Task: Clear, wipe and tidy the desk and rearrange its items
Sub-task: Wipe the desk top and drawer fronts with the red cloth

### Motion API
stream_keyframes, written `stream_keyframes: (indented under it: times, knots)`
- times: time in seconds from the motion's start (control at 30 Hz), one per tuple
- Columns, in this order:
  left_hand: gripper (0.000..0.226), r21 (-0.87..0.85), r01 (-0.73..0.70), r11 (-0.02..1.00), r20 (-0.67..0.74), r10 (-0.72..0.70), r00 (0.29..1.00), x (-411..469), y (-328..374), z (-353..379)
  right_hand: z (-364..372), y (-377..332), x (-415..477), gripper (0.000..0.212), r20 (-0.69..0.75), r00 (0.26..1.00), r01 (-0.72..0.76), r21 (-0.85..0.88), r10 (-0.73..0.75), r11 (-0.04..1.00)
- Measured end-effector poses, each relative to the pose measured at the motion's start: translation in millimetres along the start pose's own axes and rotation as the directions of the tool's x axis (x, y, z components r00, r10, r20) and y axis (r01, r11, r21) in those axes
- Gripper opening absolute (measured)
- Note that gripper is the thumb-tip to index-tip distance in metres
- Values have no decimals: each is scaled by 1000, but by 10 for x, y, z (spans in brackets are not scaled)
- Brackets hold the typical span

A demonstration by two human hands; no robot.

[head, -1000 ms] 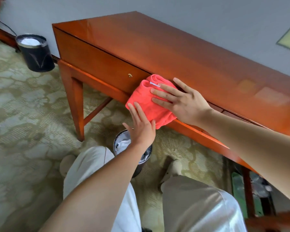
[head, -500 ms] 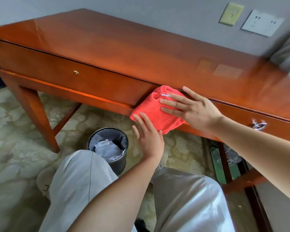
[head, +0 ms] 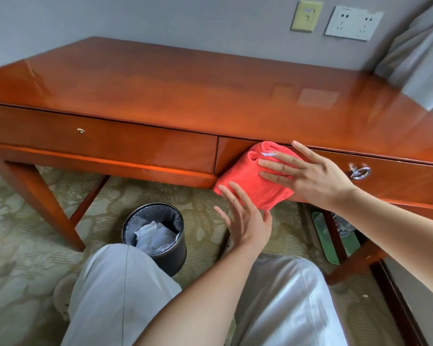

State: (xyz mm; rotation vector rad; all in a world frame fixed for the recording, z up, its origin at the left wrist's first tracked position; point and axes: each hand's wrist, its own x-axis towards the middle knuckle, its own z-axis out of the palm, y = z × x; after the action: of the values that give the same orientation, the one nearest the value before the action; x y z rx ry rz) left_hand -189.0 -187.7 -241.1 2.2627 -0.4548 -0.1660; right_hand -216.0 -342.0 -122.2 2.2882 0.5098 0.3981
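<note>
The red cloth (head: pixel 250 182) is folded into a thick pad and lies flat against the front of the table (head: pixel 185 96), at the left end of the right-hand drawer (head: pixel 395 178), just beside the seam with the left drawer. The right hand (head: pixel 313 177) presses it there. Its fingers (head: pixel 278 163) are straight and spread apart across the cloth's upper right part, holding by pressure rather than curling round it. The left hand (head: pixel 246 219) sits lower, fingers straight and slightly apart. The fingertips touch the cloth's lower left edge, and the thumb is near its bottom corner.

The pad's long axis runs roughly top to bottom, tilted a little, though the folds make this hard to judge. Its rolled upper end reaches the gap under the tabletop, and its lower end hangs past the bottom rail. A small white tag (head: pixel 268 154) shows near the top fold. A ring handle (head: pixel 359 172) sits right of the hand, and a lined bin (head: pixel 158 248) stands on the carpet below.
</note>
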Motion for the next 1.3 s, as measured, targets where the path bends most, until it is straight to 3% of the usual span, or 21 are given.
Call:
stream_keyframes:
  times: [0.1, 0.5, 0.87, 1.3]
  knots:
    - [113, -21, 28, 999, 6, -27, 1000, 21, -2, -56, -20, -80, 49, 75, 54, 998, -37, 21, 36, 999]
    - [114, 97, 100, 990, -83, -92, 992, 293, -684, -874, -293, -578, 957, 66, 112, 991, -70, -54, 75, 996]
    - [115, 167, 165, 972, -134, -143, 981, 562, -1407, -1700, -593, -1003, 1975, 64, 152, 988, 25, 11, -27, 1000]
    - [112, 203, 268, 942, -300, -200, 933, 970, -2575, -2848, -1010, -1601, 3626, 65, 127, 976, 178, 5, -177, 984]
